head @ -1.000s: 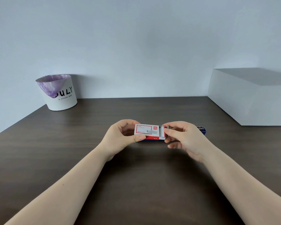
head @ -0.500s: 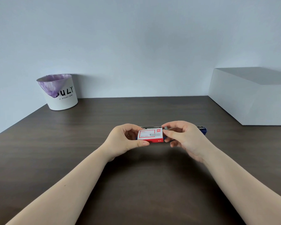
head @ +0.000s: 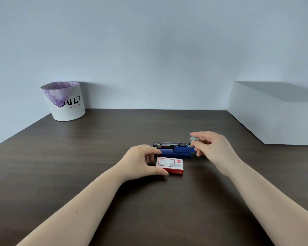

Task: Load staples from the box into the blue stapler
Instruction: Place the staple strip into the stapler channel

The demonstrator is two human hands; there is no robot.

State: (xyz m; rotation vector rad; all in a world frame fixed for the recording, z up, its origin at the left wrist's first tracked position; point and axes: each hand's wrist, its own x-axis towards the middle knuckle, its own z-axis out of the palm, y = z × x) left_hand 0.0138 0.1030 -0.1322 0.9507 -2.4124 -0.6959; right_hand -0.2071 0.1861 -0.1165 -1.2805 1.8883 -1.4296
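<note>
Stapler: the blue stapler (head: 174, 151) lies on the desk (head: 78, 157), top apparently swung open, since the metal channel shows along its upper edge; its long axis runs left to right across the view.
Right hand: the right hand (head: 213, 150) hovers at the stapler's right end, thumb and fingers pinched on a small strip of staples (head: 194, 138), held just above and to the right of the channel.
Left hand: the left hand (head: 142, 161) sits at the stapler's left end, fingers curled loosely around the left side of the staple box (head: 170, 165), touching it, not clamped.
Box: closed, flat on the desk, just in front of the stapler.
Key relation: the strip is nearest the channel's right end and looks tilted, so I judge it must turn in line with the channel, then go down and leftward.
Nearer hand: the right.
Room: bare desk all round the stapler; the bin (head: 66, 102) far behind on its left and the white block (head: 274, 118) off to its right are well apart.
</note>
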